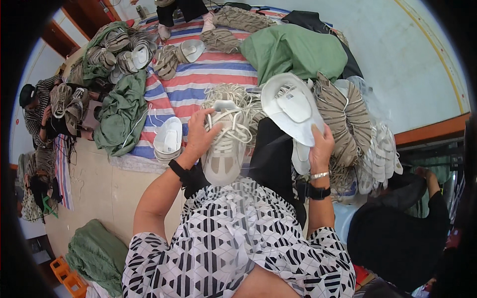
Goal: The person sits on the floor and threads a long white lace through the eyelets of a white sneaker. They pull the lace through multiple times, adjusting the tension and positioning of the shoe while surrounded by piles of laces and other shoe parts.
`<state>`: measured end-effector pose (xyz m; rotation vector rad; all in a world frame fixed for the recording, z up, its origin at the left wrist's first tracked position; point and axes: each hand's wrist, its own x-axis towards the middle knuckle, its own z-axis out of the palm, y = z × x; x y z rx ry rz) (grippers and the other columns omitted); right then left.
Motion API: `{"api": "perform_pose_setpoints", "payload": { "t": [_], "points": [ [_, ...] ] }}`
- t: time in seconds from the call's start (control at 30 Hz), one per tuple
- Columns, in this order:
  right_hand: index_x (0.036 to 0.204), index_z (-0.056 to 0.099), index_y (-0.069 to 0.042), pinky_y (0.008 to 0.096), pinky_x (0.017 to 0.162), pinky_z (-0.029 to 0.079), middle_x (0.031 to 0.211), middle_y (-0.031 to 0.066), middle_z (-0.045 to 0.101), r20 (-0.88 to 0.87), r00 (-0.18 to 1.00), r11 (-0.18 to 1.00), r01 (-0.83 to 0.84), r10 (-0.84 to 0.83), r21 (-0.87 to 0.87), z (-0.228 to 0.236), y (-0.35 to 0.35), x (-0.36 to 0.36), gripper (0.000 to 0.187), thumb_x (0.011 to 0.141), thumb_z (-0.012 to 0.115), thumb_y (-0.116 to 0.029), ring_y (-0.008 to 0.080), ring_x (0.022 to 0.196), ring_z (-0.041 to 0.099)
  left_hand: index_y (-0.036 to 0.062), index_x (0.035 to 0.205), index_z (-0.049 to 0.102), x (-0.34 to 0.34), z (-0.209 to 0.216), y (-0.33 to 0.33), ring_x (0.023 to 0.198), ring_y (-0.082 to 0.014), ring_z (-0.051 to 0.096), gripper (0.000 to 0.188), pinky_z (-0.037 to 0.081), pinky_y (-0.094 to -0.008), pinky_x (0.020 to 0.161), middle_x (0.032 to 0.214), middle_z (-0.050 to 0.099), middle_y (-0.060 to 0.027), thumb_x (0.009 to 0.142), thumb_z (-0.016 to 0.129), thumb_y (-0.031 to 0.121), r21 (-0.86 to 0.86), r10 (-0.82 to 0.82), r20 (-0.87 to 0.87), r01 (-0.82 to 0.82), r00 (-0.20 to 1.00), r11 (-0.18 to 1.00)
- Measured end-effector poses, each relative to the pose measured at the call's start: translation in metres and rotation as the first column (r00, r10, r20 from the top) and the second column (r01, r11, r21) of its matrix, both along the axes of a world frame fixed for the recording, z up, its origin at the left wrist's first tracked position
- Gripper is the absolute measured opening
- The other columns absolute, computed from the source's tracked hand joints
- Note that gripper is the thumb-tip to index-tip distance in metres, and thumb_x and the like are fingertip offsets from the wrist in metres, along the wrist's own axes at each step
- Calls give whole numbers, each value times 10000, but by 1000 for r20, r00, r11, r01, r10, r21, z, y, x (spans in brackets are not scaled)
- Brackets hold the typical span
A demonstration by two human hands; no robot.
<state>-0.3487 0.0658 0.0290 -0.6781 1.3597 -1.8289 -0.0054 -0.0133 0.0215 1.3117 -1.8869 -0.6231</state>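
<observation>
My left hand [201, 133] is closed on the collar side of a beige and white lace-up shoe [223, 151], its thumb by the loose cream laces. The shoe rests over my lap, toe toward me. In my right hand [321, 146] is a white sole-shaped shoe piece [305, 116], pinched at its narrow end and held up to the right of the shoe. An oval inset shows on its wide end. Just beyond the shoe lies a bundle of cream laces [228, 92]. Left of my left hand sits a stack of white shoe pieces [168, 139].
A striped sheet [198, 84] covers the floor ahead. Bundled brown-striped shoe uppers [343, 116] stand at right, with green cloth [295, 52] behind. Uppers fill a sack [107, 49] at far left. One person [37, 109] works at left; another [402, 233] is close at right.
</observation>
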Motion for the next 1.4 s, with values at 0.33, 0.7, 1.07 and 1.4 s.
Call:
{"api": "perform_pose_setpoints", "payload": {
  "t": [0.33,0.7,1.07,1.4],
  "points": [
    [1204,605,-9,367,973,463,1247,132,599,-913,361,981,24,-187,-191,65,22,95,447,763,630,53,301,1119,586,15,1373,455,0,-14,-15,1237,-253,488,526,362,-360,1047,1317,542,-141,992,472,377,377,16,-574,247,818,893],
    [1103,614,-84,329,696,482,1272,135,551,-980,-165,694,-693,111,195,48,49,151,458,700,725,-271,262,1026,562,10,1416,413,-5,32,-58,1295,-273,454,727,347,-368,1078,1389,492,-165,840,695,352,227,-314,-365,411,876,883],
    [1236,565,-48,399,946,457,1267,168,559,-949,315,951,-301,29,-71,35,-33,109,448,844,641,-249,313,1135,564,-8,1386,399,-30,15,-15,1192,-228,519,653,420,-342,1007,1311,509,-168,830,662,212,136,-353,-136,370,926,919],
    [1203,579,-55,412,939,410,1177,117,635,-932,14,863,-383,363,330,9,-53,106,390,883,594,-278,263,1135,579,-35,1421,307,-27,-7,-16,1329,-384,367,701,267,-435,1125,1403,387,-263,821,575,210,96,-271,-89,279,959,956]
  ]
}}
